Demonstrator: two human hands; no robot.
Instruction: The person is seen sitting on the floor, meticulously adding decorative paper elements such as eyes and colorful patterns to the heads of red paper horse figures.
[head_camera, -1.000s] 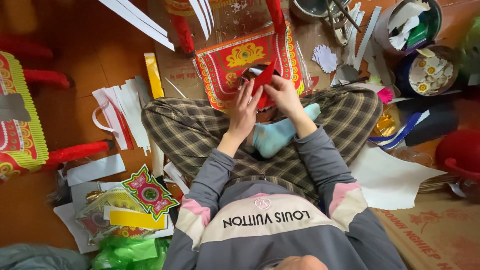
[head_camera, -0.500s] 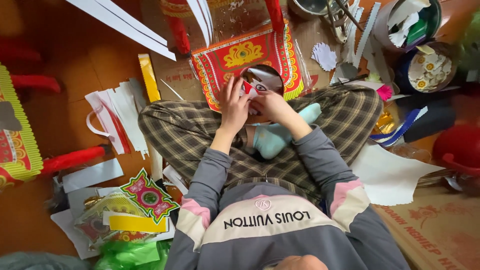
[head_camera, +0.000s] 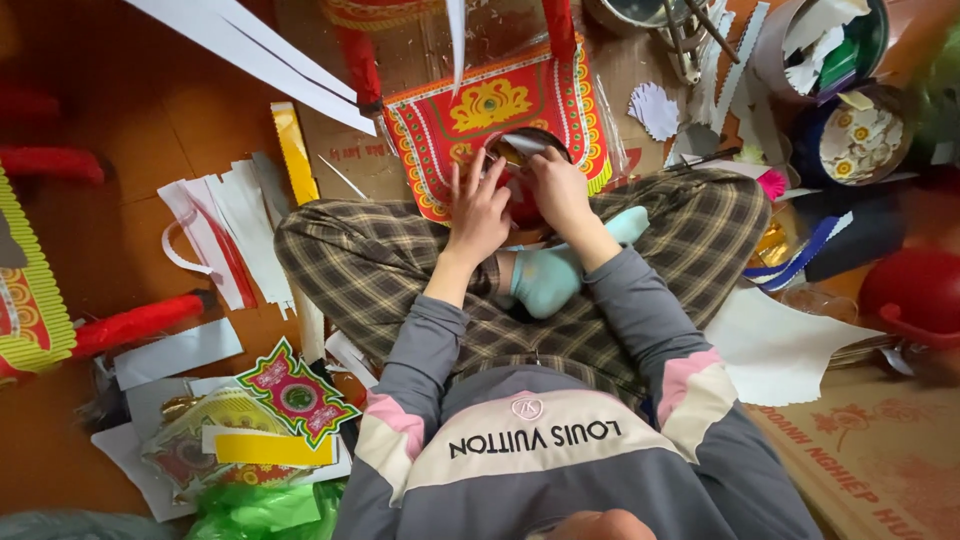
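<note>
I sit cross-legged in plaid trousers on a wooden floor. Both hands meet over my ankles, on a small round red piece with a dark rim (head_camera: 527, 152). My left hand (head_camera: 478, 208) steadies its left side with the fingers spread upward. Curled over its right side, my right hand (head_camera: 560, 188) pinches it. Just beyond lies a red paper panel with yellow and green ornament (head_camera: 470, 115), fixed between two red sticks. Whether the round piece touches the panel is hidden by my fingers.
White paper strips (head_camera: 225, 225) and a yellow strip (head_camera: 293, 150) lie to the left, with a red stick (head_camera: 130, 325) and a star-shaped ornament (head_camera: 297, 395). Tubs of paper cutouts (head_camera: 860, 135), a red bowl (head_camera: 915, 295), a white sheet (head_camera: 780, 345) and cardboard (head_camera: 870, 450) are on the right.
A second ago my hands held a narrow red piece. Now the round piece's dark rim and pale inside face up between them. The view has shifted slightly.
</note>
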